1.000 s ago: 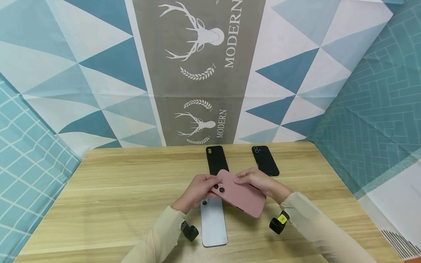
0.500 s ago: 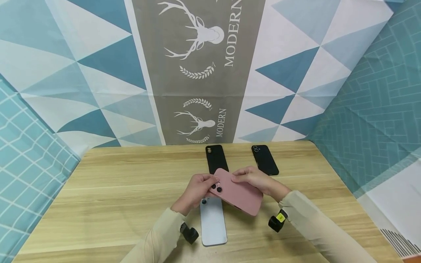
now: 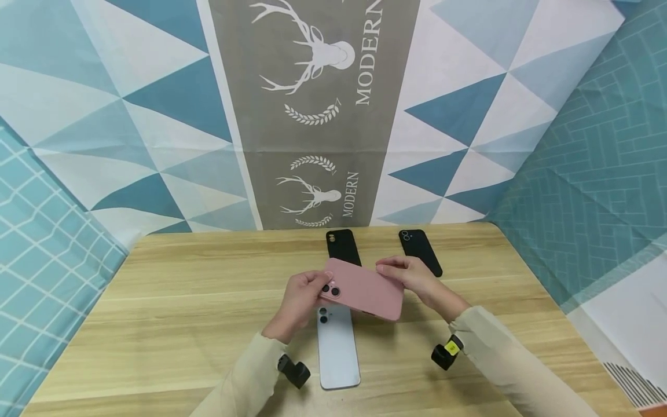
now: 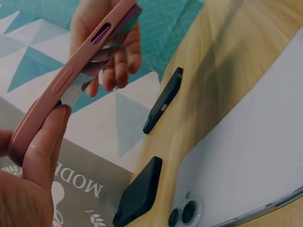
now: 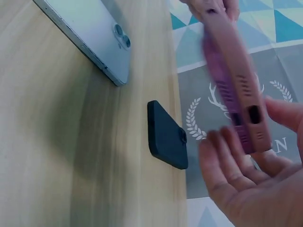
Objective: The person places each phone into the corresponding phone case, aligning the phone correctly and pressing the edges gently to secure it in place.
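Observation:
Above the table, a pink phone case [image 3: 367, 289] is held between both hands, its back and camera end visible. My left hand [image 3: 296, 298] grips the camera end, thumb on top. At the opposite end my right hand [image 3: 417, 279] has its thumb on the upper edge; the right wrist view shows its fingers along the other side. Inside the case a glossy phone face [image 4: 85, 75] shows in the left wrist view. A purple edge [image 5: 220, 80] stands partly out of the case at the port end. Beneath lies a white phone [image 3: 339, 353], camera side up.
A black phone case [image 3: 343, 246] lies at the back middle, partly covered by the pink one. Another black phone case [image 3: 420, 252] lies to its right, near the right hand. The wooden table [image 3: 198, 324] ends against a patterned backdrop [image 3: 312, 139].
The pink phone case has moved left and slightly away, turning more level. My left hand went with it. The right hand's thumb has shifted from the case's back toward its far edge.

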A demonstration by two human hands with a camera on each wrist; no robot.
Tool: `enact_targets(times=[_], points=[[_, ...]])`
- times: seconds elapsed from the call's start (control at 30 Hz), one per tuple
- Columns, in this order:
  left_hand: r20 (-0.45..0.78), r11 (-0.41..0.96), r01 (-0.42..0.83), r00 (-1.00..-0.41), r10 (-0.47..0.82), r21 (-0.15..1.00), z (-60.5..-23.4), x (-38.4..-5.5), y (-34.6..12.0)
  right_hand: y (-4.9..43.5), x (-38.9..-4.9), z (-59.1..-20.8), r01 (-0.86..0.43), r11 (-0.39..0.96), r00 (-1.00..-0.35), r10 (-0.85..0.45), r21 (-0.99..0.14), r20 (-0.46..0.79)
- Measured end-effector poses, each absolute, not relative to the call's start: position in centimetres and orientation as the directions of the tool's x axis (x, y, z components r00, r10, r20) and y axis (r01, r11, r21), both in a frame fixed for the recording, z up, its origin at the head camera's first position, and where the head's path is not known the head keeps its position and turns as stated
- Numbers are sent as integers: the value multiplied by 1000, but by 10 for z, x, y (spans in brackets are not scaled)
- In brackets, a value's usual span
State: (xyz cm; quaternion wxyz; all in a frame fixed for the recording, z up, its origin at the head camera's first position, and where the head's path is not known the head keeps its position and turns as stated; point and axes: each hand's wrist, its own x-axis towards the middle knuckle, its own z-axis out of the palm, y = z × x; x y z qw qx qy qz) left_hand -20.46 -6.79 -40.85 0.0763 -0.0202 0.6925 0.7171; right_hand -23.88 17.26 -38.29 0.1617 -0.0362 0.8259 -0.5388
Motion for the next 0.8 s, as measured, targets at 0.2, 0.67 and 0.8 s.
enact_targets(times=[0.2, 0.67, 0.8], points=[[-143, -80, -142, -990, -5, 987, -405, -205, -75, 174, -233, -384, 188, 251, -934, -253, -950, -252], [-122, -262, -77, -979, -163, 962, -399, -203, -79, 161, -222, -389, 178, 198, -809, -528, -964, -258], [-113, -303, -57, -979, -168, 951, -400, -202, -78, 157, -218, -391, 180, 176, -822, -514, -968, -246]])
